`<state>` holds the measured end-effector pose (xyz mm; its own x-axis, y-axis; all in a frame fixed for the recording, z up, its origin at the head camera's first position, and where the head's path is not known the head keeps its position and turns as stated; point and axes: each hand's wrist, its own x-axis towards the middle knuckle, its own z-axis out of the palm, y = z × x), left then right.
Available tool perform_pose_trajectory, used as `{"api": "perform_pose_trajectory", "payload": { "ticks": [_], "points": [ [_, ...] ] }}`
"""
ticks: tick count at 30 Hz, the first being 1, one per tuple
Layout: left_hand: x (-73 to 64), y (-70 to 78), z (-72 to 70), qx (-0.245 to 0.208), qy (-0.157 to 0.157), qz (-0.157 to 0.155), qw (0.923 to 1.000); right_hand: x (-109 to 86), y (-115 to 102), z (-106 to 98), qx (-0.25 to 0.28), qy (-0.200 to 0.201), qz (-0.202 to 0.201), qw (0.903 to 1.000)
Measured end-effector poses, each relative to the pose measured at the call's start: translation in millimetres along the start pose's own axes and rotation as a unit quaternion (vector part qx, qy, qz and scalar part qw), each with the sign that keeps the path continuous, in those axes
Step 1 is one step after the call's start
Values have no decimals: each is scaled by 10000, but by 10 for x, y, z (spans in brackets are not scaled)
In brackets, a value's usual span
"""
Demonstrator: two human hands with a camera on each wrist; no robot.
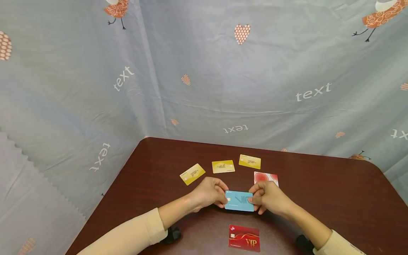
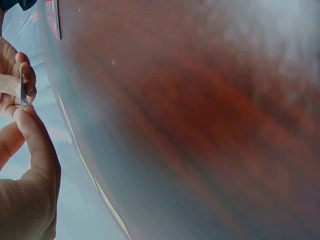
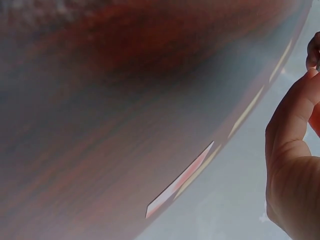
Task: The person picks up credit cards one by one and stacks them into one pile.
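Both hands pinch a light blue card by its short sides, its printed face turned toward the head camera. My left hand has its thumb on the card's left edge; my right hand has its thumb over the right end of the large lettering. In the left wrist view the card shows edge-on as a thin strip between the fingertips, raised over the table. A red VIP card lies nearer the body, below the blue one. Just behind the right hand, a white card with red circles is partly covered by it.
Three yellow cards lie farther back on the dark wooden table: a tilted left one, a middle one and a right one. A grey-blue printed curtain hangs behind the table and along its left side.
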<state>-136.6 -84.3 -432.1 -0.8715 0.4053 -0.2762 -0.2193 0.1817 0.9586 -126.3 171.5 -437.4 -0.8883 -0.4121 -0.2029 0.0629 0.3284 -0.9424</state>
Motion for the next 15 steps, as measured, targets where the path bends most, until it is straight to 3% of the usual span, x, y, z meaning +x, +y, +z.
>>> {"api": "perform_pose_trajectory", "payload": {
  "ticks": [15],
  "points": [
    [-86, -12, 79, -136, -225, -25, 9997, -142, 39, 5, 228, -111, 140, 9996]
  ]
}}
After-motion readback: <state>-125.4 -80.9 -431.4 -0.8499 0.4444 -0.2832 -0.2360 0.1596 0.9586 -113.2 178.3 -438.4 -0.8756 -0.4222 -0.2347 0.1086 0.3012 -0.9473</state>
